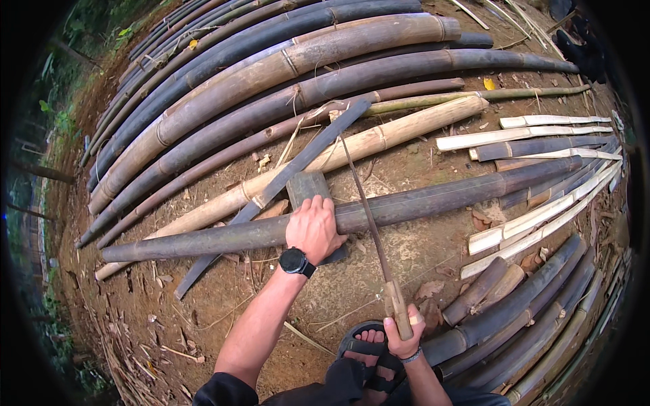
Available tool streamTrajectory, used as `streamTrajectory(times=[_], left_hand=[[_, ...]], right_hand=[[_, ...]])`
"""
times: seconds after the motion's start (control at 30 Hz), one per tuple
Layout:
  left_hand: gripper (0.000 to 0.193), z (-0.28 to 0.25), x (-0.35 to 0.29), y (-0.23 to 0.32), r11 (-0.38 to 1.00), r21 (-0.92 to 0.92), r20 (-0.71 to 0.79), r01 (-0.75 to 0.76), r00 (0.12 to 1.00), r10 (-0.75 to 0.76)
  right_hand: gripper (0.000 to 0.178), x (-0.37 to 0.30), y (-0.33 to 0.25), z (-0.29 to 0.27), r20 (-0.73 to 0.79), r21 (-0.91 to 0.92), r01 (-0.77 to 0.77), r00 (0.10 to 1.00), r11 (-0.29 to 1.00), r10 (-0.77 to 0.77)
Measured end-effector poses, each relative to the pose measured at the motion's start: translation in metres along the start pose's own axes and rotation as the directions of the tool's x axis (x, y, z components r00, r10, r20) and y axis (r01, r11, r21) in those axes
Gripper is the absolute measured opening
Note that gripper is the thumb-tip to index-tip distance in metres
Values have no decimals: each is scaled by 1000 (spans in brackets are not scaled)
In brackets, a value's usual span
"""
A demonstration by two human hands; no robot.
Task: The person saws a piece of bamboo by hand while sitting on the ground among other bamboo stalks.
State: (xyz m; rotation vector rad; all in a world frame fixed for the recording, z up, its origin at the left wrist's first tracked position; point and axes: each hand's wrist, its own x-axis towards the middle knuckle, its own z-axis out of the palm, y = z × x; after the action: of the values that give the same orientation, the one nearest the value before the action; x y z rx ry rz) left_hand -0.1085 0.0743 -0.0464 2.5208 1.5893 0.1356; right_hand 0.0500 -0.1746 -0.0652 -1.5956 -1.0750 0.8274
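Observation:
A long dark bamboo pole [433, 203] lies across the middle of the scene, resting over a pale bamboo pole [379, 137] and a dark slat [301, 161]. My left hand [315, 227], with a watch on its wrist, is wrapped over the dark pole and presses on it beside a short wooden block [308, 186]. In my right hand [406, 331] is the wooden handle of a handsaw [367, 210], the fingers closed round it. Its narrow blade, seen nearly edge-on, crosses the dark pole just right of my left hand. Whether the teeth have cut in cannot be seen.
Thick bamboo poles [379, 37] lie side by side along the far side. Pale split strips [542, 206] are spread at the right. Several shorter dark bamboo lengths [514, 304] lie near my sandalled foot [365, 348]. Dry leaves litter the dirt ground [169, 318].

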Motion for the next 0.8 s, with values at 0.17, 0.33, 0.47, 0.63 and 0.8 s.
streamTrajectory(times=[0.17,0.33,0.47,0.63,0.8], left_hand=[[53,2,1,-1,1000,11,0,-2,1000,2],[52,2,1,0,1000,12,-1,-3,1000,3],[52,2,2,1,1000,19,6,0,1000,0],[52,-2,4,-1,1000,12,36,0,999,0],[52,-6,2,-1,1000,8,46,-26,999,26]], right_hand=[[28,-4,6,-1,16,-34,38,999,999,-38],[28,-4,9,4,6,-96,26,1000,995,-26],[28,-4,-6,-1,47,-75,23,999,997,-20],[24,-2,-14,6,60,-149,23,998,989,-14],[22,-1,-26,7,59,-150,34,998,988,-25]])
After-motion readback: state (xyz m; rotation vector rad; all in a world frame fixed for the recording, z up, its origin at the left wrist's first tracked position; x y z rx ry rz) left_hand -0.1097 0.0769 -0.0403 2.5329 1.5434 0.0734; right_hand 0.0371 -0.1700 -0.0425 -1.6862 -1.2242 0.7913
